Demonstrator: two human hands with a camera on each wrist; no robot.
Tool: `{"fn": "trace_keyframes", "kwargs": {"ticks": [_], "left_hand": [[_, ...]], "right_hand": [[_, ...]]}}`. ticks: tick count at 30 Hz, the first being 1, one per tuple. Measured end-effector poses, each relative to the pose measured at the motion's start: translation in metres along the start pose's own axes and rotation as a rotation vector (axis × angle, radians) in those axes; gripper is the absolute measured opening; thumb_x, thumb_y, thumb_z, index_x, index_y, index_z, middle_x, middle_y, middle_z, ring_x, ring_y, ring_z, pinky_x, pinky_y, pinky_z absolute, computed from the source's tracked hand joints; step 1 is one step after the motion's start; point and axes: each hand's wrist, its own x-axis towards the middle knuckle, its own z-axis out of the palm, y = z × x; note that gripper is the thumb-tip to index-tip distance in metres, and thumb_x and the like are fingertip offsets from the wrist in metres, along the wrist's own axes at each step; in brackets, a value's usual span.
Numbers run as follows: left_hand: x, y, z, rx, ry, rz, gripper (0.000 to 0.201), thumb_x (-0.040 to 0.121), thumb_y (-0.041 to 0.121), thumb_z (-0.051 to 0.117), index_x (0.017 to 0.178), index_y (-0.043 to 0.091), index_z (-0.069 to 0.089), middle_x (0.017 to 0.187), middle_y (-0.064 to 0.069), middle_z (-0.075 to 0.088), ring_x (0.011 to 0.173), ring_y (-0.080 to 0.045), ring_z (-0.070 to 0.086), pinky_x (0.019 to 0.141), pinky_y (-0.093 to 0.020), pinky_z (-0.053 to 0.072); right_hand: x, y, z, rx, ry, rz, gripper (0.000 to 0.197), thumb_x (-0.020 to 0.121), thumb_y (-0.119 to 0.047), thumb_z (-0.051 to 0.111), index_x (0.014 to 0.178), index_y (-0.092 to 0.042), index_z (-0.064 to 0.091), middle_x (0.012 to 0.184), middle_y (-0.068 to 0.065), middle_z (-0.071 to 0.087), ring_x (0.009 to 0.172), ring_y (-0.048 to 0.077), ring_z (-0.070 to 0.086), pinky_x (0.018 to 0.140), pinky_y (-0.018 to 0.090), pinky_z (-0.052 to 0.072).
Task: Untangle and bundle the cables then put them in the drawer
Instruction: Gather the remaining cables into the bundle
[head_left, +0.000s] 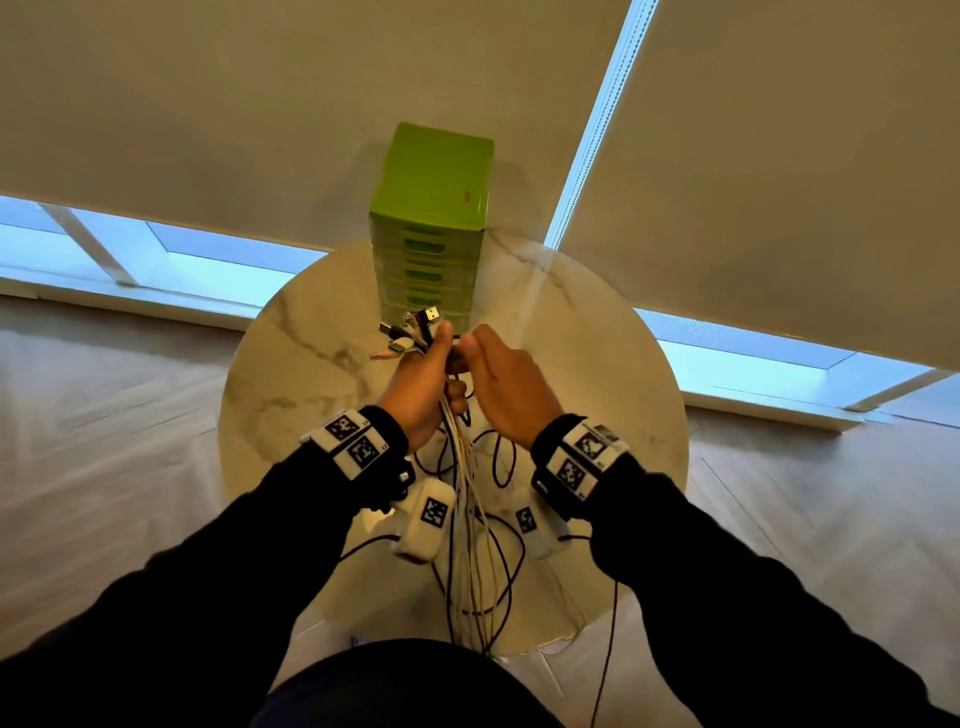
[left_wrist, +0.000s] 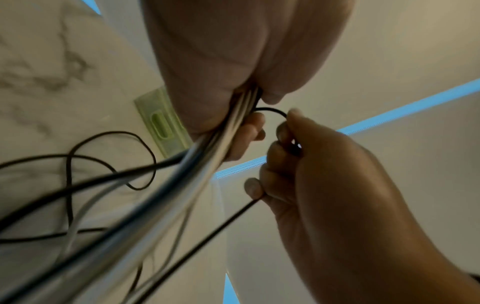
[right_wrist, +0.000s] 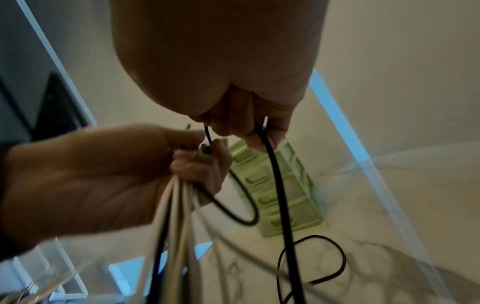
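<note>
The left hand (head_left: 420, 383) is closed in a fist round the gathered cables (head_left: 462, 467), gripping them just below their plugs (head_left: 410, 330), which fan out past its thumb toward the green drawer unit (head_left: 431, 228). From that fist the bundle's long axis runs straight down and back toward the person, white and dark strands hanging to the table (head_left: 597, 374) and trailing over its near edge. The right hand (head_left: 506, 384) sits just beside the left, on its thumb side, fingers curled and pinching a single black cable (right_wrist: 275, 179) that loops out of the bundle; in the left wrist view the loop arcs from the left fist across to the right fingertips (left_wrist: 294, 114). The coming move turns on this: the stray strand lies between the two hands, so the right hand is the one placed to draw it along the bundle's axis, while the left serves as the anchor. The drawer unit stands beyond both hands, its drawers closed as far as can be seen.
</note>
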Motion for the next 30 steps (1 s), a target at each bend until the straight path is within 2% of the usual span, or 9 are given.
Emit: {"fn": "trace_keyframes", "kwargs": {"ticks": [3,11,14,16,18,22,25,27,30], "left_hand": [[0.002,-0.001,-0.004,-0.07,0.053,0.014,0.044,0.104,0.046,0.046,0.097,0.006,0.065,0.085,-0.009,0.072,0.082,-0.023,0.071,0.076,-0.037,0.056],[0.007,0.015,-0.025,-0.447,0.051,0.138,0.033,0.106,0.036,0.044,0.077,0.02,0.045,0.059,0.008,0.038,0.045,-0.007,0.038,0.047,-0.021,0.04],[0.01,0.032,-0.043,-0.394,0.001,0.193,0.033,0.105,0.039,0.045,0.078,0.021,0.047,0.058,0.009,0.034,0.041,-0.004,0.027,0.04,-0.019,0.025],[0.009,0.042,-0.051,-0.31,-0.014,0.226,0.033,0.105,0.039,0.045,0.078,0.021,0.047,0.058,0.009,0.034,0.041,-0.005,0.025,0.041,-0.021,0.023],[0.006,0.045,-0.051,-0.155,-0.034,0.252,0.032,0.106,0.037,0.044,0.078,0.022,0.047,0.059,0.009,0.036,0.043,-0.006,0.025,0.043,-0.022,0.023],[-0.006,0.023,-0.031,0.204,-0.083,0.284,0.027,0.106,0.039,0.045,0.086,0.022,0.051,0.069,0.009,0.046,0.051,-0.003,0.036,0.051,-0.02,0.031],[-0.008,-0.001,-0.014,0.375,0.011,0.329,0.031,0.102,0.044,0.053,0.105,0.015,0.063,0.086,0.006,0.061,0.069,0.0,0.054,0.067,-0.015,0.044],[-0.008,-0.005,-0.003,0.262,0.061,0.284,0.035,0.102,0.04,0.054,0.104,0.008,0.066,0.082,0.002,0.062,0.063,-0.005,0.051,0.06,-0.016,0.041],[-0.003,-0.004,0.0,0.212,0.144,0.183,0.068,0.085,0.072,0.057,0.113,0.011,0.068,0.077,0.003,0.062,0.062,-0.013,0.049,0.059,-0.029,0.041]], "right_hand": [[-0.008,0.002,0.015,0.011,-0.103,-0.09,0.036,0.108,-0.046,0.024,0.133,-0.03,0.045,0.094,0.006,0.072,0.075,0.023,0.066,0.07,0.038,0.052],[-0.044,0.063,-0.004,0.147,-0.55,0.076,0.031,0.108,-0.042,0.032,0.08,-0.034,0.043,0.073,-0.012,0.044,0.061,-0.001,0.041,0.068,0.016,0.037],[-0.059,0.098,-0.019,0.028,-0.664,0.215,0.03,0.106,-0.05,0.032,0.083,-0.036,0.045,0.077,-0.008,0.046,0.067,0.008,0.042,0.075,0.027,0.039],[-0.063,0.118,-0.03,-0.029,-0.698,0.362,0.025,0.106,-0.049,0.033,0.112,-0.036,0.054,0.1,-0.015,0.054,0.086,0.011,0.054,0.087,0.029,0.043],[-0.054,0.133,-0.04,-0.103,-0.631,0.449,0.04,0.106,-0.048,0.034,0.131,-0.024,0.053,0.123,-0.005,0.055,0.105,0.018,0.055,0.098,0.033,0.042],[-0.013,0.124,-0.047,-0.283,-0.307,0.395,0.035,0.107,-0.037,0.039,0.116,-0.009,0.059,0.119,0.018,0.062,0.115,0.037,0.057,0.094,0.038,0.04],[0.01,0.074,-0.043,-0.155,-0.067,0.26,0.029,0.107,-0.033,0.04,0.097,-0.01,0.053,0.089,0.015,0.061,0.087,0.035,0.058,0.072,0.037,0.037],[0.015,0.042,-0.035,-0.081,-0.008,0.175,0.028,0.107,-0.036,0.038,0.091,-0.016,0.048,0.075,0.006,0.055,0.072,0.03,0.055,0.064,0.036,0.036],[0.006,0.008,-0.019,-0.022,-0.045,0.023,0.023,0.108,-0.038,0.035,0.102,-0.024,0.052,0.075,-0.002,0.059,0.063,0.016,0.054,0.059,0.033,0.039]]}}
